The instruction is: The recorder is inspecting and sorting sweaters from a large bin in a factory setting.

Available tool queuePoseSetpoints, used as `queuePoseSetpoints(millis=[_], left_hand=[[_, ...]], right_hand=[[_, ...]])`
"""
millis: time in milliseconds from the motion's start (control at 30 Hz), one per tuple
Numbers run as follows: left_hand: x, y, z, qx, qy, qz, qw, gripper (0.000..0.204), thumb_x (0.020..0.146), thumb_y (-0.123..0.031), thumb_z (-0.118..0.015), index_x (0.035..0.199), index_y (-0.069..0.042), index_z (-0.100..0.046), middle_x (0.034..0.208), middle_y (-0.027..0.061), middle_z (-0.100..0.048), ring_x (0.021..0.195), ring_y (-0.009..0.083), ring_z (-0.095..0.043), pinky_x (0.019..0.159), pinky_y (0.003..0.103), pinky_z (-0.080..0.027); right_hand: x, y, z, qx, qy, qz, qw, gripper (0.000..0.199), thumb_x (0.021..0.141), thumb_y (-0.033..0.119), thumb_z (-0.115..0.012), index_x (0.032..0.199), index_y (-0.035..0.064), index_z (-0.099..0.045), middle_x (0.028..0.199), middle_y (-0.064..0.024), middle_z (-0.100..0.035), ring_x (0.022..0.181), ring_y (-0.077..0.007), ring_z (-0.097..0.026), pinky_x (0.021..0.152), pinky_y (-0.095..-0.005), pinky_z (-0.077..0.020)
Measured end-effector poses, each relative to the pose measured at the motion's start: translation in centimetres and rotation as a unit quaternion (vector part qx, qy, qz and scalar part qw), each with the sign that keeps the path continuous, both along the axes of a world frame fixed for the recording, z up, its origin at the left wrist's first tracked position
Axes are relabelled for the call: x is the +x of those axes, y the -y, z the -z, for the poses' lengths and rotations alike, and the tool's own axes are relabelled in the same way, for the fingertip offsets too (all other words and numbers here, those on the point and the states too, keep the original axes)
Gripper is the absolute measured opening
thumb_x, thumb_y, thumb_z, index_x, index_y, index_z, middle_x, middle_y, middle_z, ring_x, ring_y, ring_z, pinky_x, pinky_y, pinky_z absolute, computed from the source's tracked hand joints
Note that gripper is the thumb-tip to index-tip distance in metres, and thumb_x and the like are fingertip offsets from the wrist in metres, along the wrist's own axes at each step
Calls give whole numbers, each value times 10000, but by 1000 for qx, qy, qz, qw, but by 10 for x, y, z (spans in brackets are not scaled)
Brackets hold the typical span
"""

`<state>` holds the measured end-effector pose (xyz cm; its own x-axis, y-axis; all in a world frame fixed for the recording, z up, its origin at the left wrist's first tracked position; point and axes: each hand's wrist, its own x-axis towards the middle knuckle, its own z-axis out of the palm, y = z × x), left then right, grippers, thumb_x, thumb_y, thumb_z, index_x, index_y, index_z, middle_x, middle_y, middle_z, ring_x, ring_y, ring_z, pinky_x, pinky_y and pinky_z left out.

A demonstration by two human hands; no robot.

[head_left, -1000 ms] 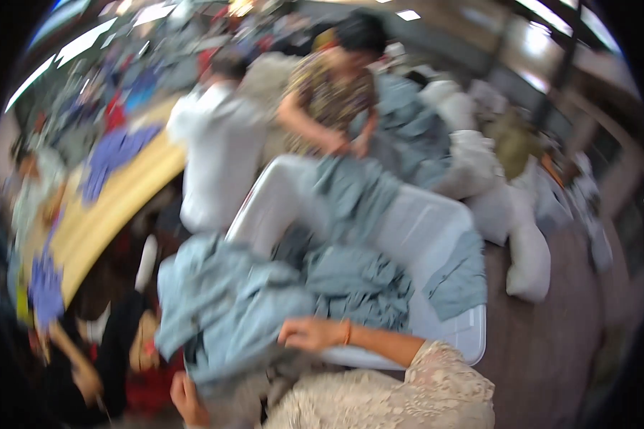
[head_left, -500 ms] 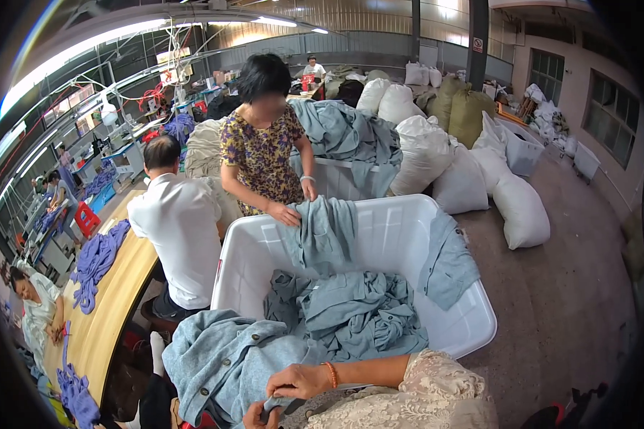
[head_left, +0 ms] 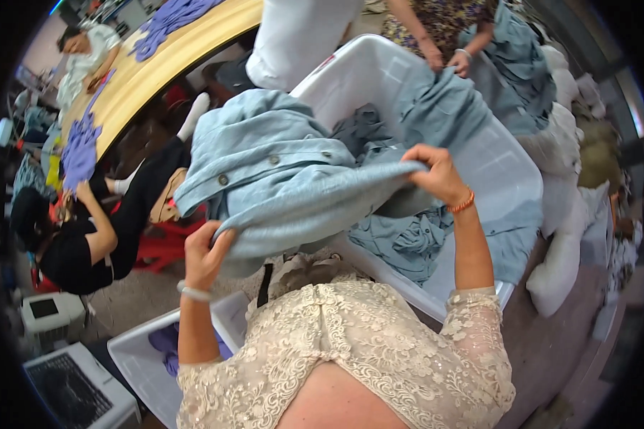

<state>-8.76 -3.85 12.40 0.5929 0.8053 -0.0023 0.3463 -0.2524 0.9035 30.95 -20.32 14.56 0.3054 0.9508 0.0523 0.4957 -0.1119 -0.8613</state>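
A light blue-grey buttoned garment (head_left: 315,207) is stretched between my two hands in front of me. My left hand (head_left: 206,254) pinches its lower left edge. My right hand (head_left: 436,173) grips the far right end, above the large white plastic bin (head_left: 511,168). Behind the stretched edge is more blue-grey cloth (head_left: 254,125) with a row of dark buttons; where one piece ends and another begins, I cannot tell. Similar garments (head_left: 401,239) lie crumpled inside the bin. One garment (head_left: 511,236) hangs over its right side.
Across the bin a co-worker's hands (head_left: 447,63) hold another blue-grey garment (head_left: 440,107). A smaller white bin (head_left: 132,361) with purple cloth stands at lower left. Left are a seated person in black (head_left: 79,257) and a wooden table (head_left: 114,118) with purple garments. White sacks (head_left: 554,264) lie right.
My view has tilted down and turned. My hands, close together before, are now spread wide, pulling the garment edge taut between them. My right hand has moved out toward the bin.
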Motion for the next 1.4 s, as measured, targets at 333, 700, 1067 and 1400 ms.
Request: queuePoseSetpoints(millis=[333,700,1067,1400], left_hand=[[-13,-15,47,-50,7,-96,994,160,784,-132,-685,831,10,-627,669,-34,-556,636,32,-464,569,202,-395],[5,-34,58,83,-54,20,995,234,713,-138,-689,625,4,-525,547,160,-475,474,171,-441,482,332,-376],[11,-36,62,96,-68,53,992,203,707,-117,-642,633,20,-512,552,171,-497,476,259,-487,491,345,-402],[13,-45,49,27,-101,94,990,154,680,-100,-690,796,-16,-634,737,103,-553,676,250,-543,620,327,-431]], right_hand=[[-96,-105,37,92,176,-43,979,332,762,147,-672,1082,105,-592,1111,-87,-561,903,-242,-586,725,-333,-503],[-208,-167,79,10,234,-290,928,159,725,195,-585,755,45,-630,875,-172,-580,768,-334,-619,655,-409,-512],[-218,-150,100,64,245,-269,929,139,737,133,-547,771,4,-583,794,-165,-584,759,-318,-610,671,-370,-500],[-205,-132,85,12,125,-232,965,110,771,93,-586,863,39,-564,861,-144,-569,820,-336,-600,729,-403,-490]])
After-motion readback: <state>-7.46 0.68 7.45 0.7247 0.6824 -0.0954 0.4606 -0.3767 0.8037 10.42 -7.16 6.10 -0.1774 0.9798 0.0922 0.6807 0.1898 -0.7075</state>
